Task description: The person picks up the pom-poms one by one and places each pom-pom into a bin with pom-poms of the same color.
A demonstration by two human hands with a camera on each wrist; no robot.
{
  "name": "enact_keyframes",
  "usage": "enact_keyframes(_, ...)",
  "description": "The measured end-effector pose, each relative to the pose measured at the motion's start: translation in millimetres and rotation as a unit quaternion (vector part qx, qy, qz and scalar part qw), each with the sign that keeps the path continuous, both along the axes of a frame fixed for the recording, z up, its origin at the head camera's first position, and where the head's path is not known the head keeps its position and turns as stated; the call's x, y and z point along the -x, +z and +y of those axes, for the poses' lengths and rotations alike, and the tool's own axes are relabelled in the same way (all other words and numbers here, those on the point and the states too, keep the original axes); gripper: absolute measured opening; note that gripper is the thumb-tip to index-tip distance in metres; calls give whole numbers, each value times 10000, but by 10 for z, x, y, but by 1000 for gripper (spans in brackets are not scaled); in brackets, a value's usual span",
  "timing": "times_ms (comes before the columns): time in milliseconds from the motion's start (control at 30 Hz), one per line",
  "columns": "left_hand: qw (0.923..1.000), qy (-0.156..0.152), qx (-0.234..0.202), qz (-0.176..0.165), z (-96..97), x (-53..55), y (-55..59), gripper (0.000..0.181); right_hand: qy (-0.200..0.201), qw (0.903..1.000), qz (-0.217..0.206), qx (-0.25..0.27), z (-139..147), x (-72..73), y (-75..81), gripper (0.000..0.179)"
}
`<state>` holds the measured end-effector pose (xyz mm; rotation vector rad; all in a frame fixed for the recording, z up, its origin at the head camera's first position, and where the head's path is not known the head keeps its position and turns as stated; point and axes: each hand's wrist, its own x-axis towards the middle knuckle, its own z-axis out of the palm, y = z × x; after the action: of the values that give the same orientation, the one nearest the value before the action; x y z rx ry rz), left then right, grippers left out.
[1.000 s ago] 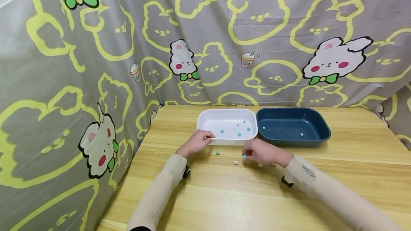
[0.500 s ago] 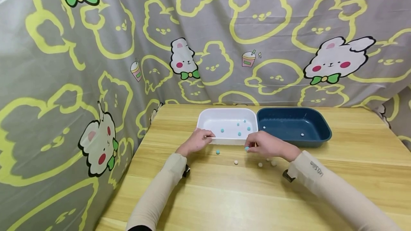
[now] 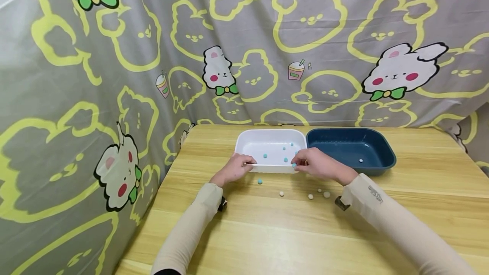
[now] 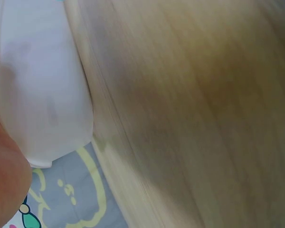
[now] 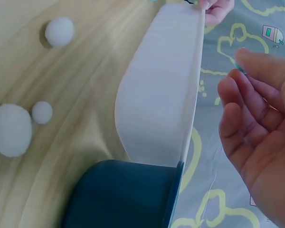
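Note:
In the head view, my left hand (image 3: 234, 169) grips the front rim of the white plastic tub (image 3: 269, 168) near its left corner. Between the thumb and fingers of my right hand (image 3: 318, 164) is a small light-blue pompom (image 3: 294, 165), held at the tub's front right rim. That hand's fingertips show only a sliver of blue in the right wrist view. Several blue pompoms (image 3: 265, 156) lie inside the white tub. One more blue pompom (image 3: 259, 181) rests on the table before it. White pompoms (image 5: 60, 32) of different sizes lie on the table, nearer the person.
A dark blue tub (image 3: 353, 172) stands against the white tub's right side, with a white pompom (image 3: 361, 161) inside; my right hand and forearm cover part of it. Both stand on a wooden table (image 3: 267, 237). A patterned curtain (image 3: 252, 24) hangs behind and to the left.
My right hand has lifted the blue pompom from the table in front and carried it up and forward to the white tub's rim. The left hand has stayed in place.

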<state>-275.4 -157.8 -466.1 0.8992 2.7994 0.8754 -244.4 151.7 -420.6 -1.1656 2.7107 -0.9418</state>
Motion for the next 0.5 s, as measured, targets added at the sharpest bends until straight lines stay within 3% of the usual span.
enact_keyframes(200,10000,32,86,2,4,3,-3,14,-149,9998,-156,54,2,50,33,12)
enact_keyframes(500,10000,18,66,28,-2,16,-18,13,-109,9999,48,-38,-6,192,58,10)
